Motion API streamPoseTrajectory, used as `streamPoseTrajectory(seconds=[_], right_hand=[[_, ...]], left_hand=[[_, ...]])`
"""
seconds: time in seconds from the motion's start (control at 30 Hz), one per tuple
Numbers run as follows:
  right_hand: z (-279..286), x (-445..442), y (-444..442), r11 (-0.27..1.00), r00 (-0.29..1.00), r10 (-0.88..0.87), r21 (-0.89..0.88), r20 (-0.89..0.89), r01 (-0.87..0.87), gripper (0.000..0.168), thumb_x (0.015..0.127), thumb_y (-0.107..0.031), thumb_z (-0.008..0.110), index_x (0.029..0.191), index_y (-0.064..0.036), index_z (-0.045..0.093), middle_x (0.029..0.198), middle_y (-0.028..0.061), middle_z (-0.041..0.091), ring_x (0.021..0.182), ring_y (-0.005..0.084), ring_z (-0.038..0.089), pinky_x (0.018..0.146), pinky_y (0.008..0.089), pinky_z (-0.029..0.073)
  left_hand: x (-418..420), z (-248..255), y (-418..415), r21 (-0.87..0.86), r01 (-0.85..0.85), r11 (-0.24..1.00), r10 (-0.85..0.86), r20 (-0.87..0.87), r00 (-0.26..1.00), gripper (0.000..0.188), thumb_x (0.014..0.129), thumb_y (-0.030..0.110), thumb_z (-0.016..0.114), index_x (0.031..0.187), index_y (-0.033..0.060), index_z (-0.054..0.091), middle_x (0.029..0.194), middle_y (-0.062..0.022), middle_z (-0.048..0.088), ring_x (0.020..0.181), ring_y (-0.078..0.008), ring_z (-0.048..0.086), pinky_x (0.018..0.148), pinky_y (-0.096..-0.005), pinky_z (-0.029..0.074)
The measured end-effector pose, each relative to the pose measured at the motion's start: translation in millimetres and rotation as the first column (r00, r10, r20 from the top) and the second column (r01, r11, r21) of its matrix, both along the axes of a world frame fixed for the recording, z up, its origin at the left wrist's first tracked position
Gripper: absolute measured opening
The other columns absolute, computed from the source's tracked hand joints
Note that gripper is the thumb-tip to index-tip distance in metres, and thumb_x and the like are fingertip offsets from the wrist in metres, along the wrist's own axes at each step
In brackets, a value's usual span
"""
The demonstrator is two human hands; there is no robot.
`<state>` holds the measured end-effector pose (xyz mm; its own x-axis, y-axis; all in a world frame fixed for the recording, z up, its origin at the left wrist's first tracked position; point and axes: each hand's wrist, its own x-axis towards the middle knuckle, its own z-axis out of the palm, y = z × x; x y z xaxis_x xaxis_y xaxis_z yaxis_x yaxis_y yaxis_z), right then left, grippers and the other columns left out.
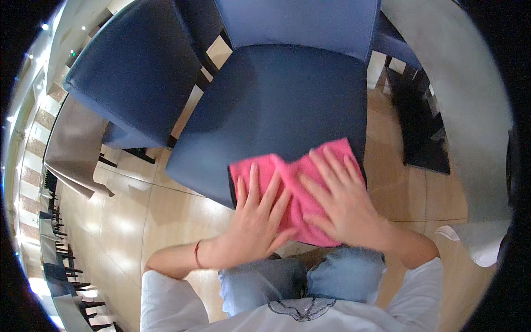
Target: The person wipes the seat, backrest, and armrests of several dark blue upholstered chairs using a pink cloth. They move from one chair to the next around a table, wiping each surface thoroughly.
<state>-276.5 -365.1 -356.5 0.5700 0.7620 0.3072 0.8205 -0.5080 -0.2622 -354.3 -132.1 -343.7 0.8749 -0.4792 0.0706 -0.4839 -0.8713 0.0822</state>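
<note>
A pink cloth [296, 207] lies on the front edge of a dark blue upholstered chair seat [286, 103], with a raised fold down its middle. My left hand [259, 216] rests palm down on the cloth's left half, fingers spread. On the right half, my right hand [342, 199] is also palm down with its fingers apart, slightly blurred. Neither hand's fingers close around the cloth. Part of the cloth's near edge hangs past the seat, close to my knees. The chair's blue backrest [298, 23] rises at the far side.
Another blue chair [141, 70] stands close on the left, by a table with a beige cloth [74, 145]. A pale tablecloth [460, 124] hangs along the right side. A black object [419, 128] is beneath it on the tiled floor [120, 232]. More chairs line the far left.
</note>
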Motion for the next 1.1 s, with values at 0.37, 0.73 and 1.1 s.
streamPoseTrajectory(seconds=[0.37,0.73,1.1], right_hand=[[-14.4,287.1,44.7,0.907,0.876,-0.410,0.213,0.252,0.363,0.058,0.101,-0.049,0.052,0.140,-0.006,0.059,0.144,0.0257,0.056,0.132,0.0429,0.054,0.113,0.0485,0.041],[-8.9,254.5,206.3,0.928,0.905,-0.346,-0.053,0.247,0.369,0.075,0.101,-0.064,0.038,0.153,-0.011,0.046,0.158,0.0271,0.038,0.148,0.0425,0.036,0.122,0.0553,0.026],[4.6,68.0,135.7,0.975,0.967,0.217,-0.069,0.136,-0.209,0.078,0.099,-0.053,0.053,0.149,0.006,0.043,0.154,0.0329,0.040,0.146,0.0440,0.038,0.121,0.0538,0.027]], left_hand=[[340.9,-23.7,35.2,0.024,-0.118,0.993,0.103,0.341,0.934,0.073,0.098,0.066,0.044,0.158,0.0250,0.037,0.164,-0.0158,0.033,0.143,-0.0606,0.029,0.110,-0.0816,0.020],[303.1,-48.1,215.9,-0.448,-0.255,0.857,0.238,-0.095,0.966,0.077,0.099,0.061,0.051,0.161,0.0202,0.032,0.169,-0.0165,0.023,0.154,-0.0360,0.025,0.124,-0.0433,0.025],[39.5,-20.4,132.7,-0.058,-0.196,0.979,0.204,0.198,0.959,0.082,0.094,0.052,0.058,0.152,-0.0030,0.041,0.163,-0.0240,0.030,0.151,-0.0552,0.017,0.118,-0.0716,0.015]])
